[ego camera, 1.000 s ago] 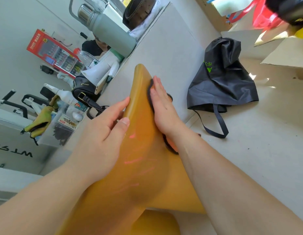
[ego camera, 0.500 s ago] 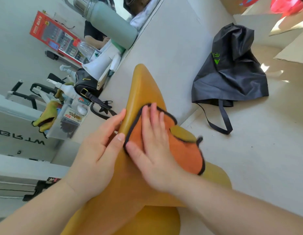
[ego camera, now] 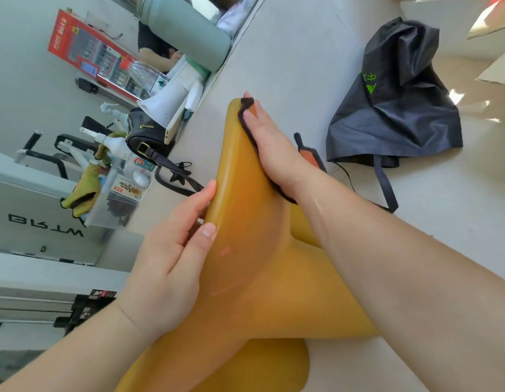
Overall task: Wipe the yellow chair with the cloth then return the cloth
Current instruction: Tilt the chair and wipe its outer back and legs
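Pressing the cloth [ego camera: 310,156] flat against the far face of the chair [ego camera: 245,264], the right hand [ego camera: 274,148] lies with its fingers straight and together, tips reaching up to the chair's top corner. Cloth is orange with dark trim. Most of it is hidden under the palm; the trim shows along the chair's edge by the fingertips, and an orange corner pokes out past the heel of the hand. So the cloth sits between right hand and chair, high up on the back panel.

Left hand [ego camera: 172,267] holds the same panel lower down on its near edge: thumb lying on the near face, the other fingers wrapped onto the left side of the edge, pinching it. The two hands are apart, one on each face of the panel, left lower and right higher. Both forearms come in from the bottom of the view (bare, no sleeves visible).

Chair is glossy yellow plastic, the panel narrowing to a rounded tip at the top; more yellow shows at the bottom.

Around it: a black bag [ego camera: 392,108] with green print and a trailing strap lies on the floor [ego camera: 457,236] to the right, well apart from the chair. To the left, a green flask [ego camera: 186,32], a white megaphone [ego camera: 166,100] and a black handbag [ego camera: 146,134] sit close together. Further left are a spray bottle [ego camera: 112,142], yellow-green gloves [ego camera: 81,190] draped on a clear box [ego camera: 115,205], and a red poster [ego camera: 90,55] behind. View is tilted, so which surface those things stand on is hard to tell.
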